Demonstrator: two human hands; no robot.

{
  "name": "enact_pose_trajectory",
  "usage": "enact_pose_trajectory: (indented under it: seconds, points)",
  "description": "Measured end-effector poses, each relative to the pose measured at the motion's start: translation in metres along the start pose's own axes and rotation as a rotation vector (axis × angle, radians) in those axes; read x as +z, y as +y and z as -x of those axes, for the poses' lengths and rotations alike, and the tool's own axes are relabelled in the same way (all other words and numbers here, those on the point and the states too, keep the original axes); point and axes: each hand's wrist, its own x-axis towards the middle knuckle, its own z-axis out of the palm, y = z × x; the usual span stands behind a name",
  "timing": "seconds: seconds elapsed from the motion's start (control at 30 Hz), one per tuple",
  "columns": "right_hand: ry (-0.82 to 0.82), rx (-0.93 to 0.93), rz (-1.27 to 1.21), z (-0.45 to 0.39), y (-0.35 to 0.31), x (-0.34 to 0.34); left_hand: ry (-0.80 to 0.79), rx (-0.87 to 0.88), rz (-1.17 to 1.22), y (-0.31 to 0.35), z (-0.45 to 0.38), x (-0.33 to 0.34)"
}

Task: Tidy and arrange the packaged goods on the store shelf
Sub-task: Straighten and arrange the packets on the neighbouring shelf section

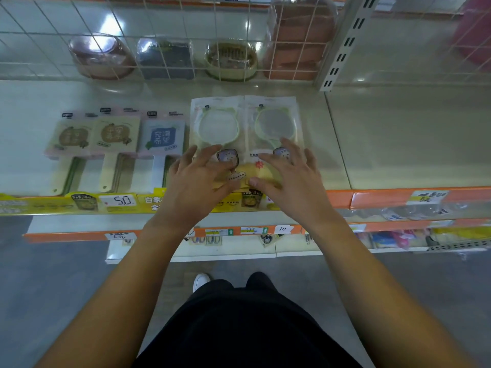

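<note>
Two clear packets, each holding a pale green round strainer, lie side by side on the pale shelf [398, 144]. My left hand [198, 179] rests with spread fingers on the near end of the left packet [216, 123]. My right hand [289, 173] presses flat on the near end of the right packet [273, 120]. Between my thumbs shows a yellow label part of the packets [245, 172]. Neither hand grips anything.
Three carded packets [114, 134] with brown and blue labels lie in a row to the left. Behind the wire grid [170, 38] stand wrapped bowls and a stack of orange tubs [300, 43]. A yellow and orange price rail [385, 199] edges the shelf front. Lower shelves hold small goods.
</note>
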Motion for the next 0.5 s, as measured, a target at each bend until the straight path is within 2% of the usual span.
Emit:
enact_pose_trajectory:
  seconds: [0.13,0.23,0.37,0.5]
  points:
    - [0.017,-0.096,-0.090,0.009,0.010,-0.007,-0.056,0.096,0.063,-0.014,0.009,0.002]
    - [0.047,-0.119,-0.075,0.008,0.019,-0.005,0.006,0.112,0.152,-0.017,0.009,0.003]
    - [0.023,-0.089,-0.109,0.002,0.023,-0.001,0.101,0.112,0.149,-0.014,0.004,0.006]
    - [0.033,-0.091,-0.156,0.004,0.025,-0.003,0.104,0.103,0.156,-0.016,0.002,0.006]
